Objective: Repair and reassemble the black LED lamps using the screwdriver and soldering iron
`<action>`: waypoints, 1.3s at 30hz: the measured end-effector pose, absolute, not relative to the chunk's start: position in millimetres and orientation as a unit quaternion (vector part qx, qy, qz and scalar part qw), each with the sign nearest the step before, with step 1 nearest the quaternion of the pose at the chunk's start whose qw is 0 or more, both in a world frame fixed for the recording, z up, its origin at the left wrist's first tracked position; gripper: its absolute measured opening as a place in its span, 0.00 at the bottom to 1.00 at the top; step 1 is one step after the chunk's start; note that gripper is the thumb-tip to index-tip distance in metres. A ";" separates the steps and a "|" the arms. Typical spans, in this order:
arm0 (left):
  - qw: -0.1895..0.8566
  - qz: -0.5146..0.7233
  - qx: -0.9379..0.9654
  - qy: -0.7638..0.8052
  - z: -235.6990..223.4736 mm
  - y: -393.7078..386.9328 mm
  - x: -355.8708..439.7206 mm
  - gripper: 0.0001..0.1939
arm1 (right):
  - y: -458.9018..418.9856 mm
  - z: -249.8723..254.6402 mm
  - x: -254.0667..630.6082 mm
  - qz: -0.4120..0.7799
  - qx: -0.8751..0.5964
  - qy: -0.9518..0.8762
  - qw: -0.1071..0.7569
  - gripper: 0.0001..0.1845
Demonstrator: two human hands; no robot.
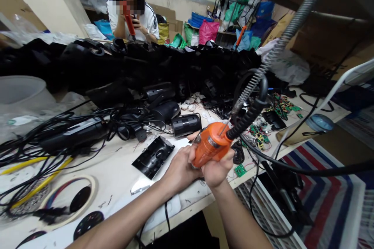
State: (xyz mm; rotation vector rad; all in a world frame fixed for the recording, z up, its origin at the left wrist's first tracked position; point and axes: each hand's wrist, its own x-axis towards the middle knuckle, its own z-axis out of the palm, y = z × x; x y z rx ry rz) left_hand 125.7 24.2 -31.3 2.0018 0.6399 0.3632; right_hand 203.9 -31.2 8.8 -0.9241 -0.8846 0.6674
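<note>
An orange electric screwdriver [210, 144] hangs from a coiled spring, tilted, with its black cable leaving the top end. Wrapped round its body is my right hand [217, 167]. My left hand [182, 165] is closed just beside and below the tool, its fingers curled; whatever they hold is hidden by the hands and the screwdriver. The tool's tip is out of sight too. Left of my hands an open black plastic housing half [154, 156] lies on the white table. A black cylindrical housing [186, 124] rests behind them, and a small green circuit board [240, 170] lies to the right.
A long heap of black parts [163, 64] crosses the table's back. Black cables [96, 116] and a tape roll [68, 202] lie left. More circuit boards [260, 134] and a lidded jar [306, 130] stand right. The spring [280, 42] slants overhead. Opposite, a person [149, 19] holds a red-orange tool.
</note>
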 end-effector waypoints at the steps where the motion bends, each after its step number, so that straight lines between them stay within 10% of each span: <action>1: 0.483 0.148 0.823 0.260 -32.0 24.3 125.5 0.13 | -31.2 8.2 204.5 0.309 -0.426 -0.405 0.748 0.42; 39: 0.425 0.129 0.856 0.265 -35.4 28.4 126.9 0.12 | -20.4 6.7 208.3 0.301 -0.432 -0.432 0.732 0.45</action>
